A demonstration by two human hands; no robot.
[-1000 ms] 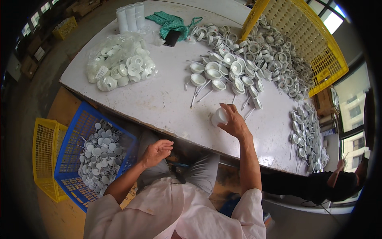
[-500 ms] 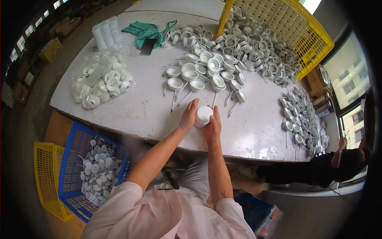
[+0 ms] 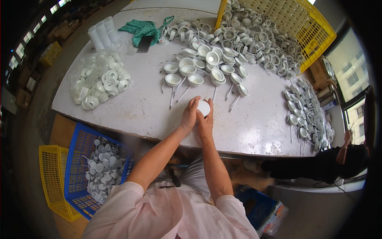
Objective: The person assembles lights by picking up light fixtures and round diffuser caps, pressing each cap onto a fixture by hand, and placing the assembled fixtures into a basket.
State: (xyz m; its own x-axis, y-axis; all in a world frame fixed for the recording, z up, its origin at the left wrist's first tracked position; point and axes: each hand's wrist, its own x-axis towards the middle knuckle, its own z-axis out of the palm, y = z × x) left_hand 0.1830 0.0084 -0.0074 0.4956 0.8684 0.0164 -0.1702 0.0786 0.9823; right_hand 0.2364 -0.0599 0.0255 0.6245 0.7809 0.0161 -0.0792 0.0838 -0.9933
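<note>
Between my two hands sits a white round lamp housing with a smooth disc face (image 3: 203, 108), just above the near part of the table. My left hand (image 3: 190, 114) wraps its left side. Around its right and near side curl the fingers of my right hand (image 3: 205, 122), the thumb pressed near the rim. The underside of the piece is hidden by my palms. Just beyond my hands lie several white cup-shaped lamp housings (image 3: 195, 80) with wires trailing toward me.
A clear bag of white rings (image 3: 99, 85) lies left, before white tubes (image 3: 104, 34), a green cloth (image 3: 143, 31) and a phone (image 3: 145, 44). Grey rings spill from a yellow crate (image 3: 316, 36). More housings (image 3: 298, 115) lie right. A blue basket (image 3: 75, 171) holds white discs. Someone in black (image 3: 318, 165) is at right.
My right hand has shifted left and its fingers have closed further round the white piece. The piece's disc face is turned more upward. The whole view has shifted slightly.
</note>
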